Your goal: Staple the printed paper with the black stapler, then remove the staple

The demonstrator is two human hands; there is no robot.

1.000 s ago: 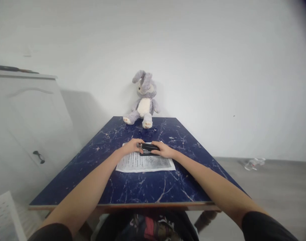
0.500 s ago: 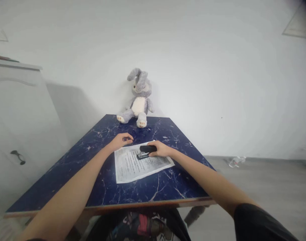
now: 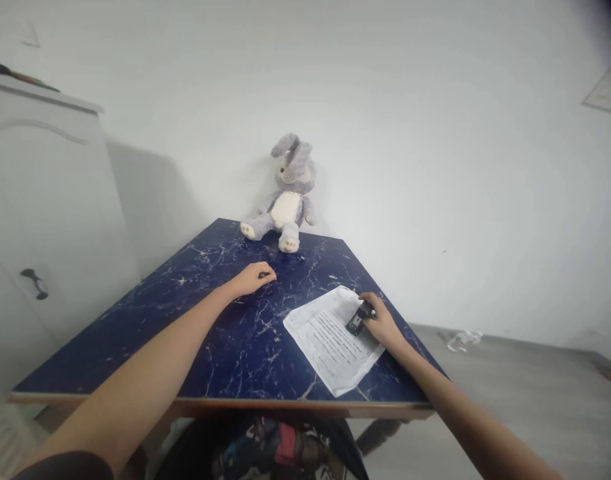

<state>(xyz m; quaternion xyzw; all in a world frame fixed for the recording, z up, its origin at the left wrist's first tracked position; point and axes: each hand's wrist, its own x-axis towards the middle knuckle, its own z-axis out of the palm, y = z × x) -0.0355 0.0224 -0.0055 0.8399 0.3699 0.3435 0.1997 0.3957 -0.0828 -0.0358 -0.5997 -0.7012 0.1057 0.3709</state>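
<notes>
My right hand (image 3: 381,323) grips a black stapler (image 3: 359,318) that sits on a printed white sheet of paper (image 3: 332,337) near the right edge of the dark blue marbled table (image 3: 220,347). The sheet lies skewed, with one corner close to the table's front edge. My left hand (image 3: 254,277) rests on the tabletop towards the middle, fingers curled, apart from the paper; whether it holds something small I cannot tell.
A grey and white plush rabbit (image 3: 287,199) sits at the table's far edge against the white wall. A white cabinet (image 3: 40,200) with a dark handle stands at the left. Clear plastic litter (image 3: 460,340) lies on the grey floor to the right.
My right hand has slid the stapler and the paper from the table's middle to the right side, turning the sheet. My left hand let go of the stapler and stayed near the middle.
</notes>
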